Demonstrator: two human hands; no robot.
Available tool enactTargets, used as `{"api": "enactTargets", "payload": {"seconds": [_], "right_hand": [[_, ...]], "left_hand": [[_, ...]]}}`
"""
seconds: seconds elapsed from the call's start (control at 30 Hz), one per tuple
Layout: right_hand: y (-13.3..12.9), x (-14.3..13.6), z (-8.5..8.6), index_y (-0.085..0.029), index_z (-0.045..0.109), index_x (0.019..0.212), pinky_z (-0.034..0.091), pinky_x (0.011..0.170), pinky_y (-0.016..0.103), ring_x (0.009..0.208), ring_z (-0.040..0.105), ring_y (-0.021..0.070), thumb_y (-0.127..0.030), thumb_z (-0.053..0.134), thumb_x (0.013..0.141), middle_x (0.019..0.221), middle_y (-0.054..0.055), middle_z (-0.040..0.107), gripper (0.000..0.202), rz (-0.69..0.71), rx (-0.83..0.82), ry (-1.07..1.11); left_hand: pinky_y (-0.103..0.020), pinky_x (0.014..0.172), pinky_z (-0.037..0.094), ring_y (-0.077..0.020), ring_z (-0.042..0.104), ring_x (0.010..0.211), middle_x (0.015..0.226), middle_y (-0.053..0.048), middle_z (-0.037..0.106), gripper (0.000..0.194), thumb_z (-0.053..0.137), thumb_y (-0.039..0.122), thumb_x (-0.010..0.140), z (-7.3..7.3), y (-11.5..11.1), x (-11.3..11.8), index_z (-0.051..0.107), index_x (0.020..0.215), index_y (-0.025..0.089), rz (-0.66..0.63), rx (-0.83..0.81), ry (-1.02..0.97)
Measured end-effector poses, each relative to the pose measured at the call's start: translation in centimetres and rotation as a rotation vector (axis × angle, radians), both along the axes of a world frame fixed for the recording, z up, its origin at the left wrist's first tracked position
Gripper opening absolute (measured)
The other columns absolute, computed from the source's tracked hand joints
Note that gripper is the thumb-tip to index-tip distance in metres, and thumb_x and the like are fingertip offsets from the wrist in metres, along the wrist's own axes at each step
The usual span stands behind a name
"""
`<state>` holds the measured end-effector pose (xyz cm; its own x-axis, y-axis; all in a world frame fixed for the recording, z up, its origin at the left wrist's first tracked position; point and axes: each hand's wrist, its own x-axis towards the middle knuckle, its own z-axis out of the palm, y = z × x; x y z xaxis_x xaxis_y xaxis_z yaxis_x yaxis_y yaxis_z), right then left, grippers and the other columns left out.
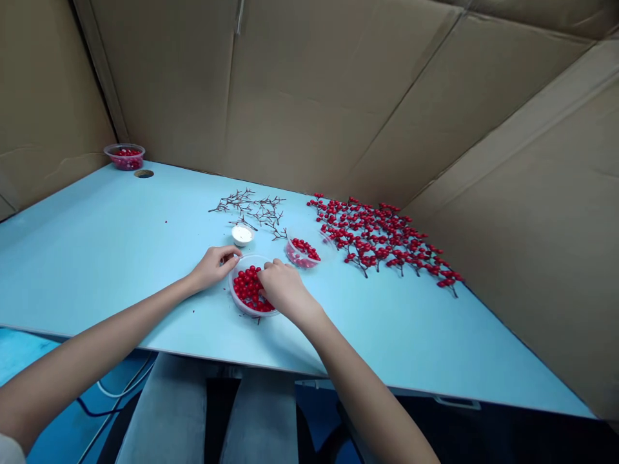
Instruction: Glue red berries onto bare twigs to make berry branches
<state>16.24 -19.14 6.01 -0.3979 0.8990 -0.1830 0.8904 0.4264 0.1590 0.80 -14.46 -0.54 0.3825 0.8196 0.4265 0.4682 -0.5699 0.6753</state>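
Note:
A round clear plastic bowl (235, 298) stands near the front of the table, filled with loose red berries (249, 287). My left hand (213, 266) is at the bowl's left rim, its fingers curled in a pinch; whatever lies between the fingertips is too small to make out. My right hand (285, 287) reaches over the right side of the bowl with bent fingers down at the berries. Those fingertips are partly hidden, so I cannot tell what they hold. Just behind the bowl sits a small white dish (242, 235) with white contents.
Bare brown twigs (256, 209) lie behind the dish. To the right are a second clear tub (302, 254) of berries and a spread of berry-laden sprigs (382, 235). Another tub (124, 157) stands at the far left corner by a cable hole (144, 173). Cardboard walls (309, 96) enclose the table.

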Motion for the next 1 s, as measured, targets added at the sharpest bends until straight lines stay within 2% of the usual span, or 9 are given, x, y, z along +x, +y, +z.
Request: {"api": "enactTargets", "payload": {"seconds": [0.13,0.23,0.33,0.5,0.6,0.8,0.9,1.0], "right_hand": [[-0.4,1.2,1.1,-0.013,0.061,0.08,0.036,0.059,0.025,0.081,0.053,0.0208,-0.015,0.051,0.072,0.087,0.011,0.061,0.013,-0.001,-0.026,0.09],[-0.2,2.2,1.5,-0.016,0.059,0.079,0.034,0.054,0.022,0.07,0.054,0.0148,-0.015,0.048,0.073,0.081,0.006,0.062,0.012,0.011,-0.072,0.161],[0.2,2.9,1.4,-0.017,0.059,0.081,0.032,0.051,0.02,0.064,0.053,0.0119,-0.013,0.046,0.073,0.075,0.003,0.061,0.015,0.034,-0.119,0.206],[0.3,3.3,1.0,-0.017,0.06,0.079,0.034,0.062,0.022,0.074,0.05,0.0139,-0.01,0.045,0.073,0.078,0.004,0.059,0.018,0.083,-0.13,0.396],[0.0,3.4,0.7,-0.018,0.061,0.077,0.033,0.064,0.026,0.075,0.047,0.0156,-0.012,0.046,0.075,0.075,0.005,0.057,0.016,0.073,-0.125,0.408],[-0.2,3.8,0.3,-0.02,0.063,0.077,0.035,0.065,0.028,0.076,0.046,0.0166,-0.014,0.048,0.077,0.077,0.005,0.058,0.016,0.092,-0.105,0.454],[0.2,3.8,0.3,-0.018,0.062,0.076,0.037,0.067,0.028,0.073,0.049,0.0159,-0.014,0.047,0.078,0.075,0.005,0.06,0.016,0.101,-0.015,0.563],[0.8,3.9,0.1,-0.016,0.061,0.076,0.039,0.066,0.026,0.07,0.052,0.0144,-0.014,0.045,0.079,0.073,0.004,0.061,0.017,0.086,0.163,0.758]], "left_hand": [[-0.022,0.058,0.04,-0.0121,0.049,0.058,0.063,-0.002,0.053,0.03,0.03,0.025,0.083,0.0,1.1,-0.6,0.056,0.081,0.012,0.162,0.051,0.048],[-0.03,0.076,0.039,-0.0175,0.05,0.079,0.082,-0.008,0.053,0.025,0.034,0.019,0.08,-0.2,3.5,-1.2,0.053,0.094,0.011,0.325,0.12,0.108],[-0.038,0.082,0.035,-0.0245,0.044,0.095,0.095,-0.013,0.051,0.028,0.037,0.017,0.079,-0.6,6.5,-1.4,0.052,0.102,0.011,0.427,0.152,0.208],[-0.037,0.08,0.034,-0.0251,0.043,0.098,0.102,-0.01,0.053,0.031,0.047,0.018,0.075,-1.1,9.4,-0.2,0.053,0.106,0.021,0.327,0.184,0.413],[-0.037,0.079,0.033,-0.0254,0.044,0.096,0.098,-0.01,0.057,0.028,0.045,0.017,0.077,-1.2,10.1,0.5,0.055,0.104,0.019,0.287,0.175,0.496],[-0.037,0.078,0.033,-0.0249,0.049,0.093,0.089,-0.01,0.063,0.022,0.042,0.019,0.08,-1.3,10.7,0.5,0.06,0.09,0.016,0.291,0.122,0.57],[-0.036,0.077,0.034,-0.0247,0.05,0.094,0.092,-0.01,0.062,0.023,0.042,0.02,0.079,-1.2,10.5,0.5,0.059,0.093,0.016,0.291,0.114,0.585],[-0.035,0.075,0.035,-0.0244,0.05,0.096,0.094,-0.009,0.062,0.025,0.043,0.018,0.077,-1.1,10.4,0.5,0.058,0.098,0.019,0.281,0.115,0.594]]}}
